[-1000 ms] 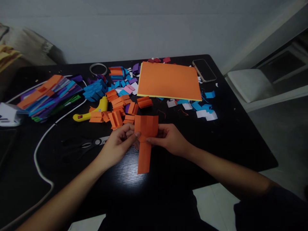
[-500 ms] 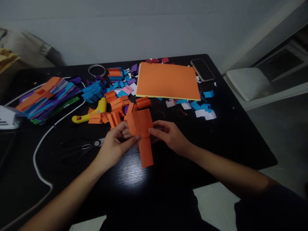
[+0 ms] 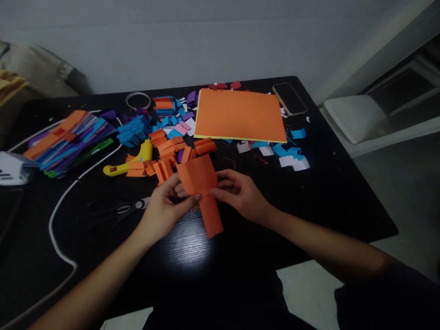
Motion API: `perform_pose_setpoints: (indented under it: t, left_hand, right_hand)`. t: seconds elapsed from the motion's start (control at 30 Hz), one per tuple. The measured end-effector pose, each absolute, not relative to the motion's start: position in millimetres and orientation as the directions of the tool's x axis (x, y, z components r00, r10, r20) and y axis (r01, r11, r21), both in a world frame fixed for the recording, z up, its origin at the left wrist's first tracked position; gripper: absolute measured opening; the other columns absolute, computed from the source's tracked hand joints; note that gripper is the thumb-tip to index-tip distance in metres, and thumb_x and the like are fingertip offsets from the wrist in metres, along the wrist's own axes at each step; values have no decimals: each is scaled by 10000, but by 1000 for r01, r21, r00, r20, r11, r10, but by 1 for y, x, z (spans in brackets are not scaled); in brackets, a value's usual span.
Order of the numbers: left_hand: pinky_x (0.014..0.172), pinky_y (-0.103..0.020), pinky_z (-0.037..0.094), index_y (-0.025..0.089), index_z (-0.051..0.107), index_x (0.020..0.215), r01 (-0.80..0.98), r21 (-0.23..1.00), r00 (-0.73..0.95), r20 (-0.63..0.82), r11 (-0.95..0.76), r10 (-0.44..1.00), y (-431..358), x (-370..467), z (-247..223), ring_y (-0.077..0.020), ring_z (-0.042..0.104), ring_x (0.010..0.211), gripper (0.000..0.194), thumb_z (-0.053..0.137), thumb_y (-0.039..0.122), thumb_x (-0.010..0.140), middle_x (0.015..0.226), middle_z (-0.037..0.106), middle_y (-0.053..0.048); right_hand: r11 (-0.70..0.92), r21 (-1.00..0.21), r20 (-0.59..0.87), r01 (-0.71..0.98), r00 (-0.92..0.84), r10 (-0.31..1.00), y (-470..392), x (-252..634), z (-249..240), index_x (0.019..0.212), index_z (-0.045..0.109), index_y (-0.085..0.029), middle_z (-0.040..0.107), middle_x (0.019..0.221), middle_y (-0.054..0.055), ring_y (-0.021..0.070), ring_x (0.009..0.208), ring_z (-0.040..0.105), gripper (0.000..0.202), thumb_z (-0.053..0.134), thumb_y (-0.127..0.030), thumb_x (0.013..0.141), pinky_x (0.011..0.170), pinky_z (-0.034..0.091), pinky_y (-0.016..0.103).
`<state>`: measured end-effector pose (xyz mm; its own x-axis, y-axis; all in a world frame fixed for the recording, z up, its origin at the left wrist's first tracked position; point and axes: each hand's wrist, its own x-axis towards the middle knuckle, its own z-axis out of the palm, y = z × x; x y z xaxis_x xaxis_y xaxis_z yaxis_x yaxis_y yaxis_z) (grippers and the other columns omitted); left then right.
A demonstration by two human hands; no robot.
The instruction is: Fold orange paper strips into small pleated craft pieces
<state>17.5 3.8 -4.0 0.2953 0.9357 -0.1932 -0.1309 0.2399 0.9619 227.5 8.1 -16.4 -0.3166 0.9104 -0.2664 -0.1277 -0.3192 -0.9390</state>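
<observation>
Between my two hands is a creased piece of orange paper (image 3: 197,175), wide at the top with a narrower strip hanging down. My left hand (image 3: 168,201) pinches its left edge, thumb in front and fingers behind. From the other side my right hand (image 3: 242,195) grips it near the narrow waist, thumb on the front face. The paper is held above the dark table, slightly tilted. Just beyond it lie several folded orange paper pieces (image 3: 168,149). Black-handled scissors (image 3: 127,208) rest left of my left hand, their blade tips hidden behind it.
A yellow glue gun (image 3: 132,162) lies at left, near a white cable (image 3: 63,197). Behind are blue folded papers (image 3: 134,130), a roll of tape (image 3: 138,101), a stack of orange sheets (image 3: 240,114) and a phone (image 3: 289,98). Multicoloured strips (image 3: 72,142) are piled far left.
The orange paper has tilted, its lower strip swinging to the right and its top shifting slightly left. Both hands keep their hold in nearly the same place.
</observation>
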Motion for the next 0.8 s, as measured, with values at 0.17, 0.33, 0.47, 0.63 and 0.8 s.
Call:
perform_pose_setpoints:
  t: [0.17, 0.33, 0.47, 0.63, 0.8]
  left_hand:
    - [644, -171, 607, 143, 679, 1039, -119, 970, 280, -173, 213, 944, 4, 18, -3, -88, 705, 644, 273, 842, 214, 832, 805, 776, -4]
    - [651, -185, 613, 148, 675, 1044, -109, 973, 285, -167, 205, 944, 3, 20, -2, -97, 715, 654, 284, 846, 232, 833, 814, 780, -6]
    - [634, -189, 599, 145, 670, 1006, -68, 980, 298, -158, 185, 942, 3, 19, -1, -104, 713, 631, 250, 828, 269, 857, 758, 766, -2]
    - [608, -207, 592, 158, 656, 1034, -6, 984, 309, -166, 176, 936, 4, 16, 0, -124, 720, 586, 202, 743, 309, 931, 674, 755, 9]
    - [647, -210, 586, 169, 653, 985, 64, 987, 316, -161, 148, 935, 2, 15, -3, -127, 731, 633, 173, 727, 321, 946, 705, 760, 4]
  right_hand:
    - [-318, -940, -264, -122, -331, 906, 9, 228, -17, 1134, 655, -199, 795, 927, 30, 194, 848, 781, 426, 864, -307, 779, 832, 651, 362]
    - [-351, -926, -284, -142, -353, 892, 9, 228, -19, 1130, 666, -203, 796, 967, 42, 215, 920, 784, 456, 891, -333, 755, 899, 641, 392]
    - [-358, -924, -295, -131, -351, 889, 9, 228, -22, 1099, 697, -196, 796, 961, 35, 207, 914, 780, 491, 941, -335, 696, 930, 629, 392]
    - [-369, -919, -296, -138, -377, 878, 10, 229, -21, 1058, 731, -192, 805, 966, 36, 196, 904, 778, 439, 939, -344, 703, 929, 626, 385]
    - [-372, -915, -274, -154, -438, 856, 9, 229, -22, 1042, 761, -187, 815, 1019, 53, 221, 957, 780, 415, 938, -362, 711, 967, 616, 426]
